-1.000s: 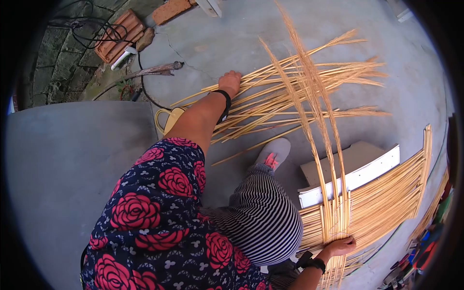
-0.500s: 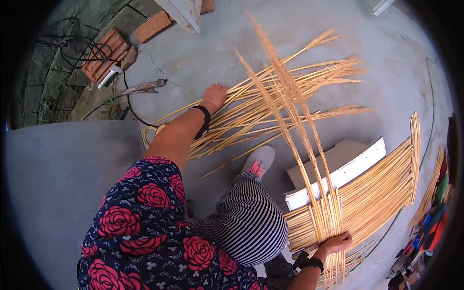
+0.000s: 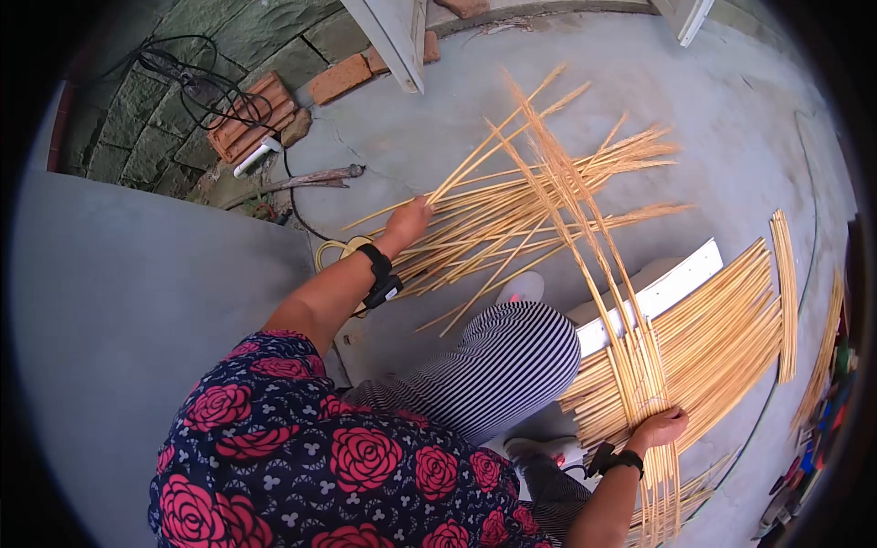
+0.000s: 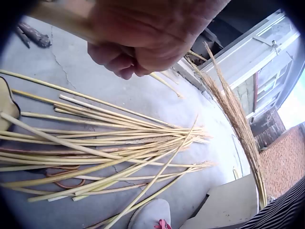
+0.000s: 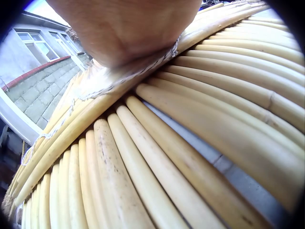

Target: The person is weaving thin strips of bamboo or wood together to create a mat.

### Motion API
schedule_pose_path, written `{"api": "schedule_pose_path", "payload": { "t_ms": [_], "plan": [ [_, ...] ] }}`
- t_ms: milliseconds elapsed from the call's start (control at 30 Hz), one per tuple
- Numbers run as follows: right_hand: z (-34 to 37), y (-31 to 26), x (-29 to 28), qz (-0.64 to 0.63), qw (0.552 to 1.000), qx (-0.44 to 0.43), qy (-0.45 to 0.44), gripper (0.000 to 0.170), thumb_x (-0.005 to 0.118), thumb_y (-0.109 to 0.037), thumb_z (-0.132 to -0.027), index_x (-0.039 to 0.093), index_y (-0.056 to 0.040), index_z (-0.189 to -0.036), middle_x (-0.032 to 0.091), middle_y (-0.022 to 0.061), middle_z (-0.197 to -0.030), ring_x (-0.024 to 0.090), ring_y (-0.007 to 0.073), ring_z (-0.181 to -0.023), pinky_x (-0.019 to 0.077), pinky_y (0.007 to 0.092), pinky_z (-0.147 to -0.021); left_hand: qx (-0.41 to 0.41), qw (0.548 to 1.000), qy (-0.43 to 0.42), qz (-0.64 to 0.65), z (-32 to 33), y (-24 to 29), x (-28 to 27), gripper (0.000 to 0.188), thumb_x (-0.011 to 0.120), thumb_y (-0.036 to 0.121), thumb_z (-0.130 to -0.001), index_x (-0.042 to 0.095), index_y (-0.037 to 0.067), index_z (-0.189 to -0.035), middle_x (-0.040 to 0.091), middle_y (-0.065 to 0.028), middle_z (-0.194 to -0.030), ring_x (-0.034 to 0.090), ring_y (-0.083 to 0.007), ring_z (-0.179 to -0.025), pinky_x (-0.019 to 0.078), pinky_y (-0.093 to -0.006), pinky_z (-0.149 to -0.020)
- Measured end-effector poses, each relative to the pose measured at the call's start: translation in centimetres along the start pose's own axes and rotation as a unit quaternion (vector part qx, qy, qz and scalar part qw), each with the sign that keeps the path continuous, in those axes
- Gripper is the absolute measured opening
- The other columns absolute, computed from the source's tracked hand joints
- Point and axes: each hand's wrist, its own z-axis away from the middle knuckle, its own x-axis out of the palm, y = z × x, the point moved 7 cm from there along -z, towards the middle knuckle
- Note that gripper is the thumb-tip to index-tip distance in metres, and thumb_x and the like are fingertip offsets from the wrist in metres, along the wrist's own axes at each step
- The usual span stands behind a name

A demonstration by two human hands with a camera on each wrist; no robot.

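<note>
My left hand [image 3: 408, 226] grips a few long reed stalks [image 3: 469, 172] by their lower ends, their feathery tips pointing away over the floor. In the left wrist view, the fingers curl round pale stalks above the loose reed pile [image 4: 109, 138]. My right hand [image 3: 660, 427] rests on a crosswise bundle of reeds [image 3: 647, 365] that lies over a mat of parallel reeds [image 3: 722, 329]. Close under that hand, twisted string [image 5: 112, 89] runs along the bundle; I cannot tell whether its fingers hold anything.
A white-edged board [image 3: 671, 283] stands by the mat's far edge, near my knee [image 3: 525, 356]. Right of the mat lies a narrow reed bundle [image 3: 783, 297]. Upper left are bricks [image 3: 340, 80], a ridged tile [image 3: 251, 117], black cable [image 3: 196, 87] and a branch [image 3: 320, 176].
My left hand, earlier down at the pile, now has a few stalks in its grip, their tips swung upward in view. The right hand stays on the bundle. The head view has shifted.
</note>
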Motion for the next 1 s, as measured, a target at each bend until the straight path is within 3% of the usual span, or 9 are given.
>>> {"api": "schedule_pose_path", "payload": {
  "t_ms": [100, 233, 400, 533, 633, 733, 833, 933, 1000],
  "plan": [
    [-0.2, -0.2, -0.1, -0.013, 0.999, -0.029, 0.012, 0.023, 0.053, -0.017, -0.089, 0.06, 0.0045, -0.095, 0.061, 0.0226, -0.088, 0.057, 0.0394, -0.082, 0.0448, 0.0461, -0.074, -0.024, 0.987, -0.032, 0.158, 3.2, -2.3, -0.1, 0.026, 0.049, 0.027, -0.094, 0.055, 0.003, -0.1, 0.062, -0.0162, -0.083, 0.062, -0.0312, -0.077, 0.0479, -0.0428, -0.07],
    [-0.3, 0.2, 0.3, -0.021, 1.0, -0.019, 0.012, 0.024, 0.054, -0.018, -0.089, 0.061, 0.0041, -0.094, 0.062, 0.0222, -0.087, 0.057, 0.0393, -0.08, 0.045, 0.0463, -0.073, -0.171, 0.911, -0.098, 0.363, 11.2, -5.2, 0.7, 0.029, 0.051, 0.033, -0.094, 0.051, 0.005, -0.087, 0.047, -0.0005, -0.065, 0.041, -0.013, -0.058, 0.0362, -0.0294, -0.054],
    [-0.2, 0.1, 0.1, -0.021, 1.0, -0.017, 0.003, 0.026, 0.054, -0.02, -0.088, 0.062, 0.0033, -0.096, 0.064, 0.0223, -0.091, 0.058, 0.0406, -0.085, 0.0451, 0.0481, -0.077, -0.225, 0.938, -0.013, 0.265, 19.2, -10.0, -1.5, 0.032, 0.051, 0.032, -0.094, 0.056, 0.001, -0.092, 0.06, -0.012, -0.076, 0.055, -0.0253, -0.066, 0.0448, -0.0395, -0.064],
    [-0.4, 0.0, 0.0, -0.022, 1.0, -0.013, 0.005, 0.025, 0.053, -0.02, -0.088, 0.062, 0.0029, -0.095, 0.064, 0.0222, -0.09, 0.059, 0.0401, -0.084, 0.0451, 0.0481, -0.076, -0.109, 0.981, 0.081, 0.136, 23.2, -14.0, -2.7, 0.035, 0.05, 0.037, -0.094, 0.055, 0.003, -0.097, 0.061, -0.0202, -0.078, 0.058, -0.0382, -0.073, 0.0451, -0.0431, -0.068],
    [-0.3, -0.1, 0.0, -0.021, 1.0, -0.003, 0.004, 0.025, 0.054, -0.021, -0.088, 0.062, 0.0023, -0.094, 0.064, 0.0218, -0.09, 0.059, 0.0397, -0.083, 0.0451, 0.0479, -0.074, -0.16, 0.985, 0.047, 0.029, 26.2, -13.6, -4.3, 0.031, 0.051, 0.036, -0.095, 0.052, 0.005, -0.098, 0.055, -0.0135, -0.07, 0.052, -0.0257, -0.065, 0.0427, -0.0402, -0.062],
    [-0.3, 0.0, 0.1, -0.014, 1.0, -0.004, 0.0, 0.024, 0.054, -0.02, -0.089, 0.061, 0.0013, -0.097, 0.063, 0.0213, -0.091, 0.058, 0.0399, -0.083, 0.0453, 0.0477, -0.075, -0.163, 0.983, 0.083, 0.031, 27.0, -14.7, -5.8, 0.029, 0.05, 0.035, -0.096, 0.049, 0.006, -0.093, 0.051, -0.0118, -0.067, 0.048, -0.0235, -0.061, 0.0415, -0.04, -0.059],
    [-0.2, -0.2, -0.1, -0.013, 1.0, -0.009, 0.006, 0.023, 0.054, -0.02, -0.089, 0.061, 0.0009, -0.096, 0.063, 0.0208, -0.091, 0.058, 0.0393, -0.083, 0.0452, 0.0474, -0.076, -0.167, 0.98, 0.045, 0.1, 27.5, -14.6, -6.8, 0.031, 0.047, 0.037, -0.096, 0.05, 0.007, -0.101, 0.058, -0.0215, -0.079, 0.056, -0.0399, -0.074, 0.0454, -0.0432, -0.067],
    [-0.4, 0.3, 0.3, 0.0, 1.0, 0.001, 0.007, 0.023, 0.054, -0.02, -0.089, 0.061, 0.0002, -0.095, 0.063, 0.0202, -0.091, 0.058, 0.0387, -0.083, 0.0452, 0.047, -0.076, -0.034, 0.976, 0.128, 0.176, 26.1, -11.4, -8.9, 0.026, 0.048, 0.029, -0.099, 0.044, 0.007, -0.086, 0.041, 0.0008, -0.062, 0.039, -0.0094, -0.056, 0.0355, -0.028, -0.05],
    [-0.4, 0.5, 0.5, 0.017, 1.0, -0.005, 0.012, 0.023, 0.054, -0.021, -0.089, 0.062, 0.0001, -0.095, 0.064, 0.0199, -0.09, 0.059, 0.0387, -0.083, 0.0456, 0.047, -0.075, -0.005, 0.952, 0.163, 0.259, 23.1, -8.4, -11.2, 0.021, 0.048, 0.025, -0.099, 0.046, 0.008, -0.087, 0.04, 0.0053, -0.064, 0.037, -0.0066, -0.055, 0.0333, -0.0243, -0.049]
  ]
}}
